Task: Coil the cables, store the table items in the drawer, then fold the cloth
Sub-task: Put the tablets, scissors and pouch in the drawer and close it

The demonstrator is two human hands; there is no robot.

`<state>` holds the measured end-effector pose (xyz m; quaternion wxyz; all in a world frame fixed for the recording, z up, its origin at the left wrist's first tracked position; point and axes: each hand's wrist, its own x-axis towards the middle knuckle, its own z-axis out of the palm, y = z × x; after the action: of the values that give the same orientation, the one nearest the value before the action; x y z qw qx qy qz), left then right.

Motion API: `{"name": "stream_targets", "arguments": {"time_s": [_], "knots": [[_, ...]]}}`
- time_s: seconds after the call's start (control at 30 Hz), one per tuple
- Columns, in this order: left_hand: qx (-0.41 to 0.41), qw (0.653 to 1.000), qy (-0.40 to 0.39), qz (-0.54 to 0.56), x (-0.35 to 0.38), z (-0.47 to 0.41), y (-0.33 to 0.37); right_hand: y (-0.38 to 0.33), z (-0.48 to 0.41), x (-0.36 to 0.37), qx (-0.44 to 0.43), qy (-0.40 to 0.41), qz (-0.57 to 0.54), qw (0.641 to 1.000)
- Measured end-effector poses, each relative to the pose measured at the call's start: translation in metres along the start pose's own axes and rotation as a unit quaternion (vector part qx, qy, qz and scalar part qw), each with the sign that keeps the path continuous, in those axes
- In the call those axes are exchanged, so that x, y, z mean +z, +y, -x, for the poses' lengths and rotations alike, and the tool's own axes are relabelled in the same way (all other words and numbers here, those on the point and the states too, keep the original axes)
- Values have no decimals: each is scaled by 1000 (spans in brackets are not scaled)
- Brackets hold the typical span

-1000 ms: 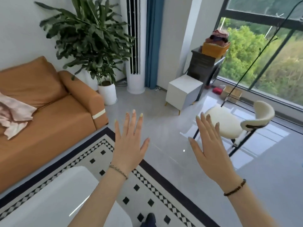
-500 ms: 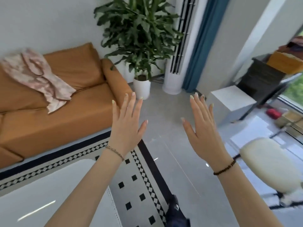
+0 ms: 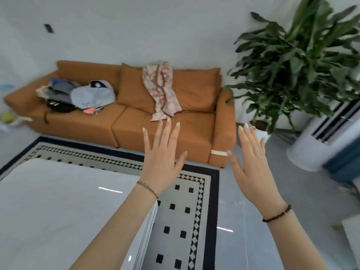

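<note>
My left hand (image 3: pixel 162 159) and my right hand (image 3: pixel 250 168) are both raised in front of me, backs toward the camera, fingers straight and spread, holding nothing. A pink patterned cloth (image 3: pixel 162 90) hangs over the back cushion of the orange sofa (image 3: pixel 136 121), beyond my left fingertips. The glossy white table (image 3: pixel 58 211) fills the lower left, with my left forearm above its right edge. No cables or drawer are in view.
A pile of clothes (image 3: pixel 78 96) lies on the sofa's left seat. A large potted plant (image 3: pixel 292 65) stands right of the sofa, beside a white tower unit (image 3: pixel 315 145). A black-and-white patterned rug (image 3: pixel 191 221) lies under the table on the grey floor.
The view has swung left: the sofa, cloth and table have slid toward the middle, and the chair and window have left the frame. Both hands stay raised and spread.
</note>
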<state>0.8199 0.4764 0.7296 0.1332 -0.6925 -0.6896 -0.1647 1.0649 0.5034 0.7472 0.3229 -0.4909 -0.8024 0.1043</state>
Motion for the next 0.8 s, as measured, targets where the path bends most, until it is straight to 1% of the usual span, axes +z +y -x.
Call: {"name": "stream_targets", "arguments": {"time_s": [0.07,0.27,0.5,0.57,0.67,0.8], "knots": [[-29,999,6,-13,0,2,0,6,-13,8,-17,-25,-28,999],[-82,996,15,-23,7,-2,-6,9,-43,29,-81,-61,-54,993],[-106,994,-6,-30,35,-33,-23,28,-94,61,-93,-99,-76,988],[-119,992,-13,-28,53,-48,-36,36,-119,81,-82,-114,-85,986],[-132,991,-18,-16,75,-71,-55,43,-149,106,-91,-131,-74,984],[-140,990,-7,12,114,-137,-101,52,-224,150,-109,-148,-54,982]]}}
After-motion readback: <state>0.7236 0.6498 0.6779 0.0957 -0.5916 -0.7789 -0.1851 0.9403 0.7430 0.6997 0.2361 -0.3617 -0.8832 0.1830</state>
